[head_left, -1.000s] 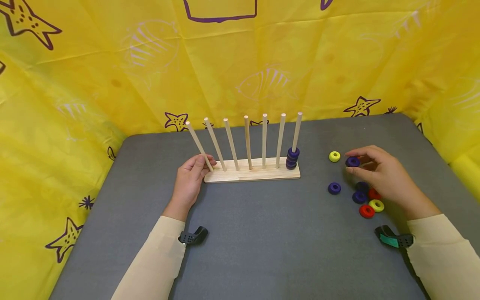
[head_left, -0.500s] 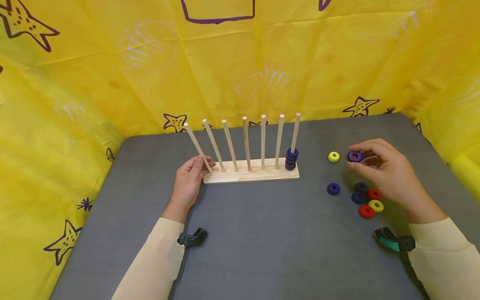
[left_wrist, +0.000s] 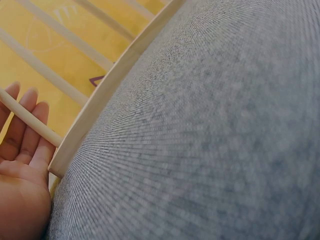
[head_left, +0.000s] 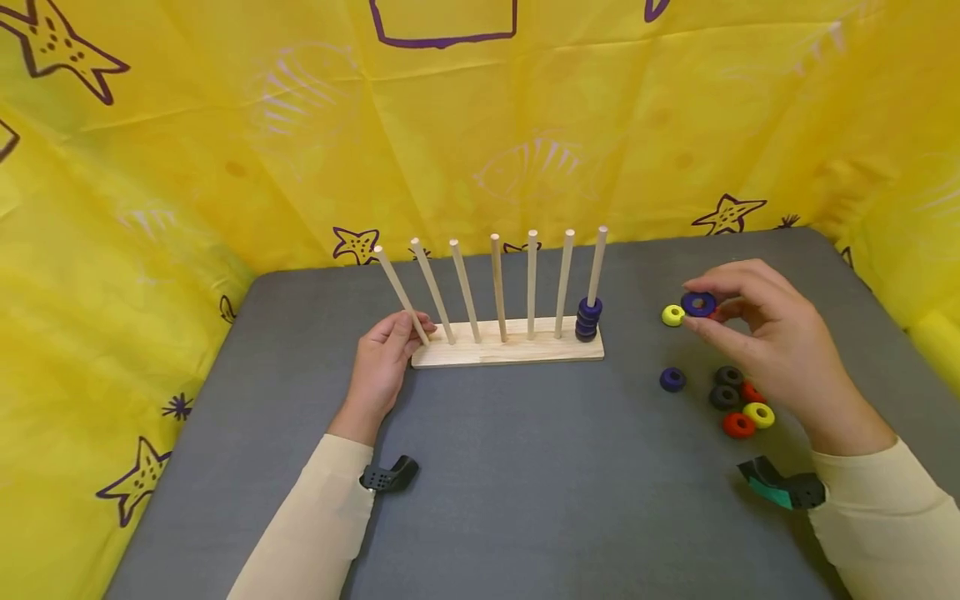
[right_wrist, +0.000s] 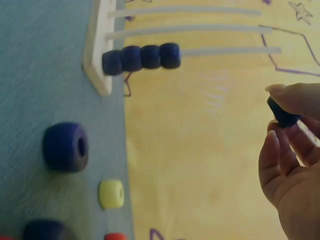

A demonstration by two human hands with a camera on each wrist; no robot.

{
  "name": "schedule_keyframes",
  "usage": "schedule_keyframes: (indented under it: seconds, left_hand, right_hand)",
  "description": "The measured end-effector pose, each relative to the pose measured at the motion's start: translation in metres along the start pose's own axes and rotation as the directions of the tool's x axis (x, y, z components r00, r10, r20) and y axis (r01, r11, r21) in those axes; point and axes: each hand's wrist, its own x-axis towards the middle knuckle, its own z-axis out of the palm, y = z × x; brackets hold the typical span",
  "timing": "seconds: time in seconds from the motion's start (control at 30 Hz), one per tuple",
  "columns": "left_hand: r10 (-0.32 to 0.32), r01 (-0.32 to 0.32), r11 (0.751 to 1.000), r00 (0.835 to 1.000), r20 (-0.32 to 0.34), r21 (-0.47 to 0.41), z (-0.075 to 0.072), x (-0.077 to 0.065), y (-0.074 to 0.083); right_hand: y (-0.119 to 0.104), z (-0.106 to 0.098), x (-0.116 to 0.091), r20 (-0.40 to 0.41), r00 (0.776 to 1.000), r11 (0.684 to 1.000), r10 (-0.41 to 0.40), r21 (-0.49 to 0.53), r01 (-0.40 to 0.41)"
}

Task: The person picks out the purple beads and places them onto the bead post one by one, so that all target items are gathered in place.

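Observation:
A wooden peg stand (head_left: 517, 353) with a row of upright dowels sits mid-table. My left hand (head_left: 379, 371) grips its left end, thumb in front of the end dowel and fingers behind; the left wrist view shows those fingers (left_wrist: 30, 135) beyond the dowel. Dark blue beads (head_left: 588, 320) are stacked on the rightmost dowel. Off to the right, my right hand (head_left: 780, 342) pinches a dark blue bead (head_left: 688, 310) between thumb and fingertips. It is raised above the table, as the held bead (right_wrist: 281, 114) in the right wrist view also shows.
A yellow bead (head_left: 672, 316) lies behind the held one, and a single blue bead (head_left: 672, 380) lies nearer. Below the right hand is a cluster with a red bead (head_left: 738, 426), a yellow bead (head_left: 760, 415) and dark beads (head_left: 724, 397). A yellow cloth (head_left: 420, 142) hangs behind the table.
My right hand has lifted the blue bead upward from near the table and turned it so its hole shows. The left hand stays on the stand's end.

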Motion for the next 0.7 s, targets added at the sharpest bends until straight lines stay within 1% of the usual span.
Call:
schedule_keyframes:
  seconds: [0.13, 0.27, 0.37, 0.5, 0.7]
  left_hand:
    - [0.007, -0.007, 1.0, 1.0, -0.003, -0.009, 0.001, 0.0, 0.0]
    - [0.005, -0.005, 1.0, 1.0, -0.007, -0.01, 0.002, 0.0, 0.0]
    - [0.002, -0.002, 1.0, 1.0, -0.008, -0.007, 0.001, 0.0, 0.0]
    - [-0.003, 0.003, 1.0, 1.0, -0.004, 0.0, 0.001, 0.0, 0.001]
    - [-0.006, 0.006, 1.0, 1.0, -0.003, 0.004, 0.001, 0.0, 0.0]
  right_hand:
    - [-0.009, 0.002, 0.005, 0.002, 1.0, 1.0, 0.018, -0.006, -0.018]
    - [-0.016, 0.006, 0.013, -0.01, 1.0, 1.0, 0.017, -0.017, -0.017]
    - [-0.02, 0.011, 0.02, -0.028, 1.0, 1.0, -0.004, 0.011, 0.005]
    - [-0.023, 0.019, 0.029, -0.056, 0.998, 0.996, -0.03, 0.077, 0.034]
    - [-0.033, 0.028, 0.042, -0.076, 0.996, 0.992, -0.043, 0.118, 0.051]
